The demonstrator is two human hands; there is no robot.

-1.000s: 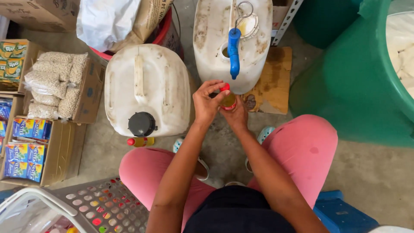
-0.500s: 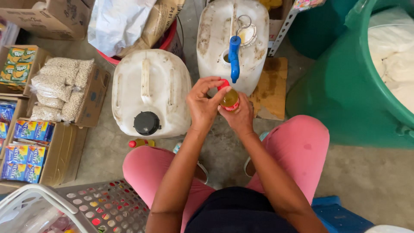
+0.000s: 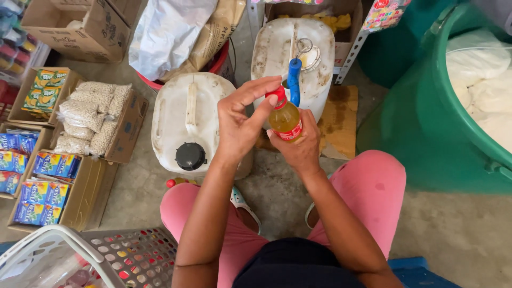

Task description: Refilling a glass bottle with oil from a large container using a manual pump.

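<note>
Clearly, the person is holding a small bottle of amber liquid (image 3: 286, 120) up in front of their knees, above the concrete floor (image 3: 469, 234). The right hand (image 3: 298, 149) is wrapping its fingers (image 3: 277, 140) around the lower body of the bottle from below, closed firmly on it. The left hand (image 3: 242, 120) is reaching over the top, its thumb and fingertips pinching the red cap (image 3: 277, 97), with the remaining fingers spread loosely.

Risks appear to be gathering around that cap. If the liquid is oily, as its colour suggests, the fingers could be slipping on the cap, leaving it cross-threaded or only half seated; whether it is sitting fully down cannot be told from this view. The bottle is tilting slightly, so a loose cap could be letting liquid run over the right hand and onto the pink trousers (image 3: 373, 186) below. A squeeze from the right hand on a soft plastic body would be pushing liquid up through any gap.

Just beyond the hands, a blue pump handle (image 3: 294, 80) is sticking up from the far white jerrycan (image 3: 290, 58), and a careless lift could be knocking it. The nearer jerrycan (image 3: 189, 122) with its black cap (image 3: 190, 156) is standing just left, with another small bottle (image 3: 178, 182) lying on the floor beside it.
</note>
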